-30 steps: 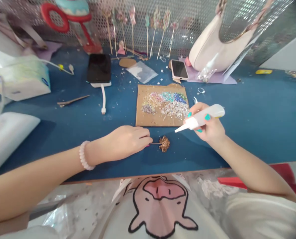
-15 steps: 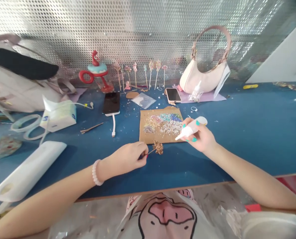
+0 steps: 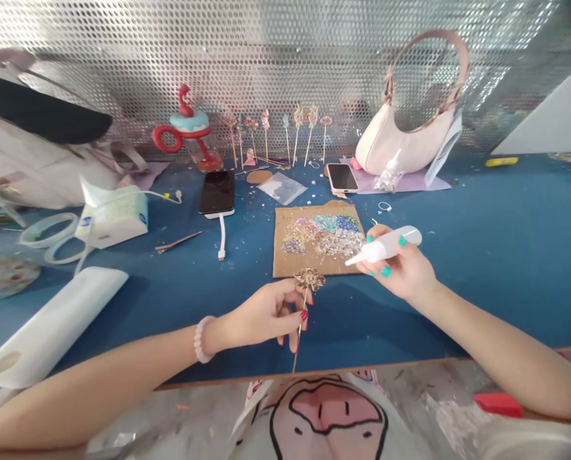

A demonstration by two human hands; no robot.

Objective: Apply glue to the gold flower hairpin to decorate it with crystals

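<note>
Between the fingers of my left hand (image 3: pixel 270 314) is the thin stem of a gold metal flower hairpin (image 3: pixel 309 278). Its flower head points up, just in front of the cardboard's near edge, and the stem runs down toward the table edge. My right hand (image 3: pixel 405 271) is closed around a white glue bottle (image 3: pixel 385 246), its narrow nozzle tilted down to the left over the cardboard's right corner. On the piece of cardboard (image 3: pixel 285 265) lie small heaps of rhinestones (image 3: pixel 336 239) in pink, turquoise, blue and silver.
Behind the cardboard are a plastic bag (image 3: pixel 282 187) and two phones, one black (image 3: pixel 218 191) and one pale-framed (image 3: pixel 343 177). Decorated sticks (image 3: pixel 288 137) stand along the perforated metal wall. A cream handbag (image 3: pixel 405 144) is at back right; tissues (image 3: pixel 115 214) and a white power bank (image 3: pixel 59 319) lie left.
My left hand has raised the hairpin from lying low to upright, its flower now facing up. My right hand with the glue bottle has shifted slightly right as the view moved.
</note>
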